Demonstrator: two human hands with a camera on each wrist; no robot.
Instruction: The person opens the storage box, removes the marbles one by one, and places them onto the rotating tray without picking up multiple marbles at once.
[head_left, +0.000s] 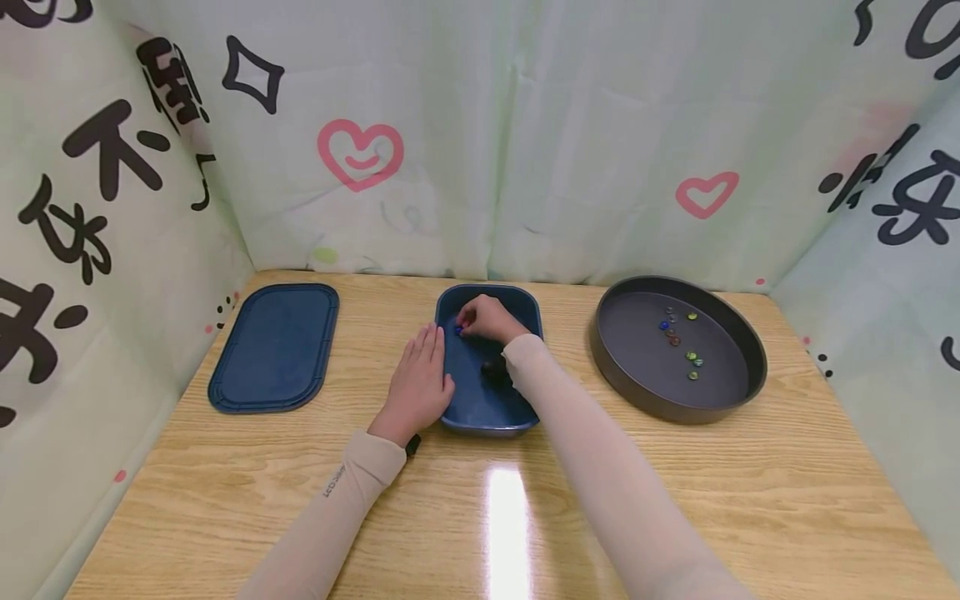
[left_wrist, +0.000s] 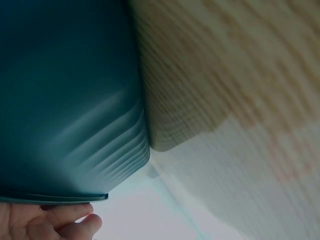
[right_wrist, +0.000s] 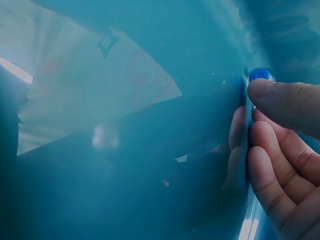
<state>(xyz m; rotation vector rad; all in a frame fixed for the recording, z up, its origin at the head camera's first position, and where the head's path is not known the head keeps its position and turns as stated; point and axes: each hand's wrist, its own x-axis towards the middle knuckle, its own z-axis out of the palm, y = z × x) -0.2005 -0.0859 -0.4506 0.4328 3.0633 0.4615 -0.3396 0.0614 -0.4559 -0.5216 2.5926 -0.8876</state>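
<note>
A deep blue rectangular container (head_left: 487, 408) stands in the middle of the table. My left hand (head_left: 417, 379) lies along its left rim with the fingers straight; in the left wrist view, fingertips (left_wrist: 75, 220) show at the container's rim. Inside the container, near its left wall, my right hand (head_left: 489, 320) pinches a small blue marble (right_wrist: 260, 74) at the thumb tip. The right wrist view shows the curled fingers close against the glossy container surface, and the far side of the marble is hidden.
A round dark grey pan (head_left: 675, 400) on the right holds several scattered glass marbles (head_left: 673, 340). On the left lies a flat blue lid (head_left: 276, 346). Printed curtains (head_left: 450, 167) hang at the back and both sides of the wooden table (head_left: 420, 533).
</note>
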